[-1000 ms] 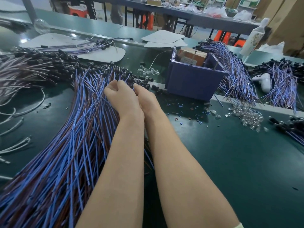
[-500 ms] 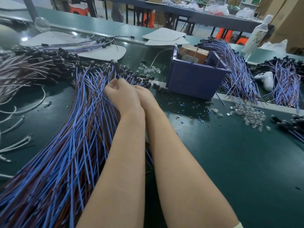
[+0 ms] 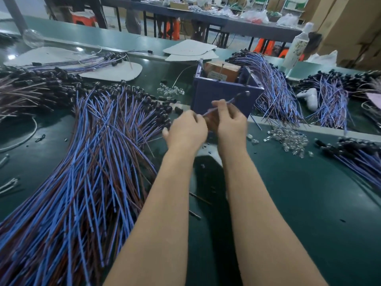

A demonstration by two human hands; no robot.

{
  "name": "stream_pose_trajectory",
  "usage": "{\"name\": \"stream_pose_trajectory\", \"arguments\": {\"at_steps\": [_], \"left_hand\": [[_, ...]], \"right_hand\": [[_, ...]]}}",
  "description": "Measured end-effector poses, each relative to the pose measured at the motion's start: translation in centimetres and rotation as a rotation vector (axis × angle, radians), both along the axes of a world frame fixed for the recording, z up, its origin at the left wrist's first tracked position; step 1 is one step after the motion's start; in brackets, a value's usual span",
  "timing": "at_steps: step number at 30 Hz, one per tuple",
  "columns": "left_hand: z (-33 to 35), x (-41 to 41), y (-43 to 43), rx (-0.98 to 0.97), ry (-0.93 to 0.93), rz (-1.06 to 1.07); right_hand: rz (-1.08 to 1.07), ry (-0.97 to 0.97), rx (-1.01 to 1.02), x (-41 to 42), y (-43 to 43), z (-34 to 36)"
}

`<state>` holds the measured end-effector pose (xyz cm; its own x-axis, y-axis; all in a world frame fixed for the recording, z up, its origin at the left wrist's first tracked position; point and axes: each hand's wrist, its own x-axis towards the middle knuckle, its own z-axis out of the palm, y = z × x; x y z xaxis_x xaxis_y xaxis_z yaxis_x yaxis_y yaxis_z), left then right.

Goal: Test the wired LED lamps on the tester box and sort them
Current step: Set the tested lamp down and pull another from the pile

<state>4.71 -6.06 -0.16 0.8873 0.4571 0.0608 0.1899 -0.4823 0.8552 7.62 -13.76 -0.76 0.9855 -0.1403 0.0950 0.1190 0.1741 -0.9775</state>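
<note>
Right hand (image 3: 231,118) grip is pinched on the wire of one lamp (image 3: 239,96); left hand (image 3: 186,129) grip is curled on the wire's lower end (blurred), with the hands close together. The lamp head tilts up and right from the grip, in front of the box (image 3: 206,96) just behind. The pile (image 3: 92,162) lies on the tabletop (image 3: 288,203) left of the grip.
</note>
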Motion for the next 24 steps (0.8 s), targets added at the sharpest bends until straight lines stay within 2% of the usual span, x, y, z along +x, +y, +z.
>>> {"name": "stream_pose_trajectory", "arguments": {"at_steps": [3, 7, 9, 13, 15, 17, 20, 24], "left_hand": [[-1.1, 0.0, -2.4, 0.155, 0.068, -0.255], [-1.8, 0.5, -4.9, 0.134, -0.016, -0.365], [-1.7, 0.5, -6.7, 0.136, -0.08, -0.381], [-2.4, 0.5, -9.4, 0.109, -0.143, -0.348], [-3.0, 0.5, -9.5, 0.1, -0.161, -0.324], [-3.6, 0.6, -9.3, 0.156, -0.173, -0.307], [-4.1, 0.7, -8.6, 0.282, -0.171, -0.262], [-4.4, 0.8, -6.8, 0.291, -0.084, -0.141]], "right_hand": [[-0.233, 0.047, 0.278, 0.5, -5.3, 0.6], [-0.449, 0.058, 0.368, 0.4, -10.9, 0.4], [-0.367, 0.069, 0.299, -0.2, -11.4, -0.4], [-0.05, 0.067, 0.042, -1.3, -9.6, -2.6], [-0.027, 0.056, -0.126, -1.4, -9.3, -3.4], [-0.065, 0.031, -0.198, -1.2, -9.5, -3.8], [-0.217, -0.013, -0.073, -0.8, -10.2, -3.9], [-0.472, 0.029, 0.235, -0.4, -12.0, -3.8]]}}
